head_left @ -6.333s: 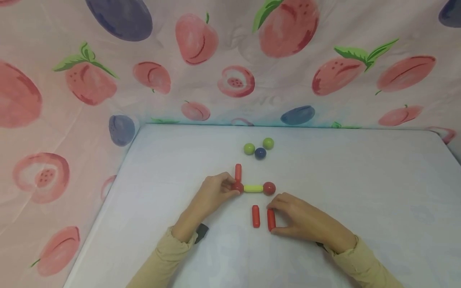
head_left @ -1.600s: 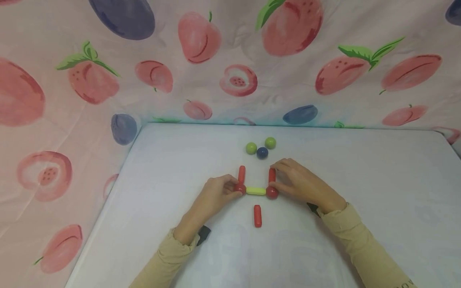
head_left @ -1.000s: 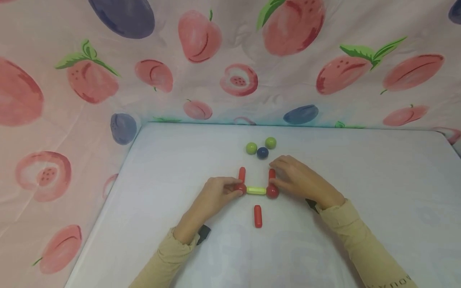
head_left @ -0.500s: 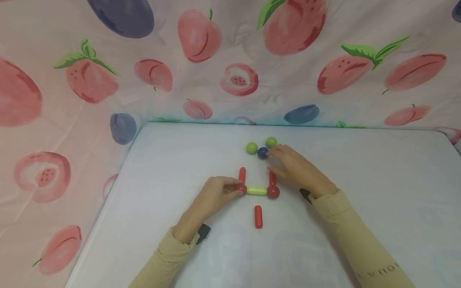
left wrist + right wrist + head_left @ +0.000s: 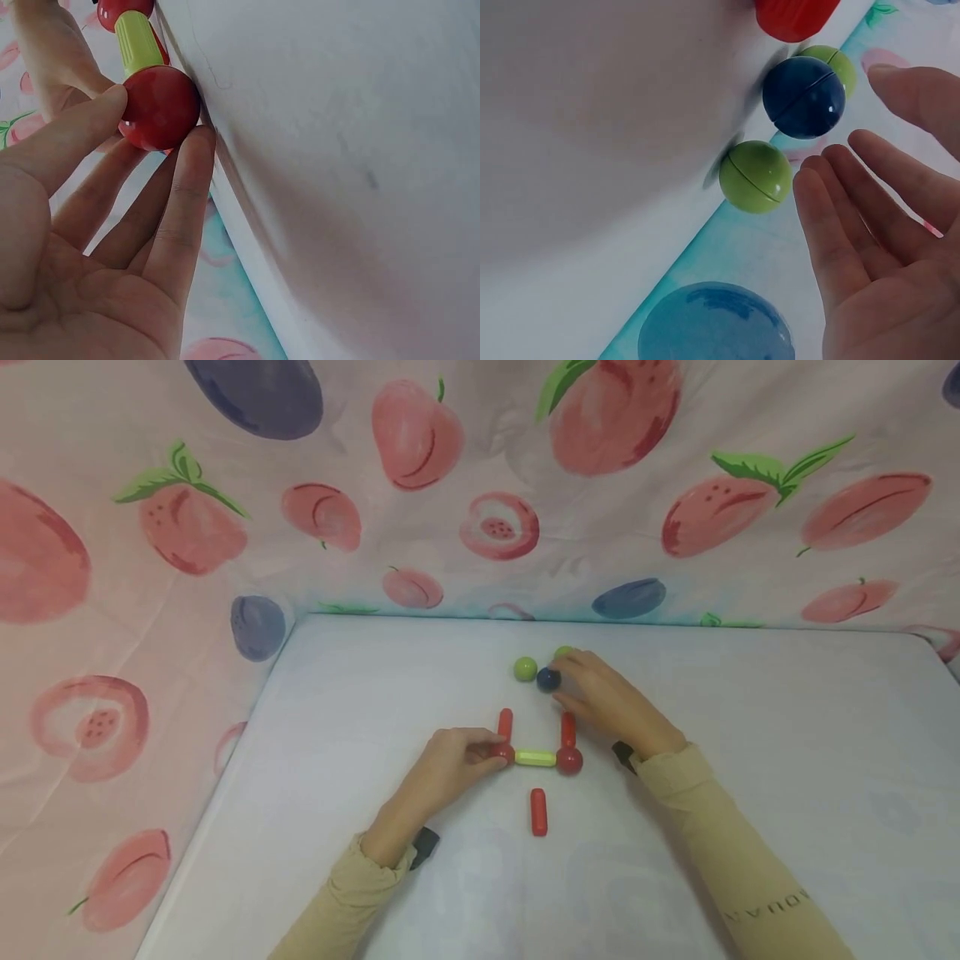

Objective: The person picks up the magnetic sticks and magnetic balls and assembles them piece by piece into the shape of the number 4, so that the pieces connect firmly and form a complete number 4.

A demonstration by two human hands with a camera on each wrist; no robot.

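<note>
Printed fruit cloth [image 5: 337, 427] walls in a white table [image 5: 787, 735], where the blue ball [image 5: 548, 680] sits toward the far side. Around it the right hand [image 5: 611, 697] reaches with thumb and fingers well parted, holding nothing; the right wrist view shows a gap between fingertips and ball. One green ball [image 5: 525, 668] lies just beside the blue one; a second green ball [image 5: 563, 652] is partly hidden by that hand in the head view. Nearer, the left hand [image 5: 442, 772] pinches a red ball [image 5: 161, 107] between thumb and fingers. A yellow rod [image 5: 535, 758] joins it to another red ball [image 5: 569, 760], and from each a red rod [image 5: 506, 725] points toward the far edge, the right one lying near the right hand. A loose rod [image 5: 538, 812] lies closest to the person. Dark letters on the right sleeve [image 5: 705, 835] read partly as "QUA"; the rest is unclear.
</note>
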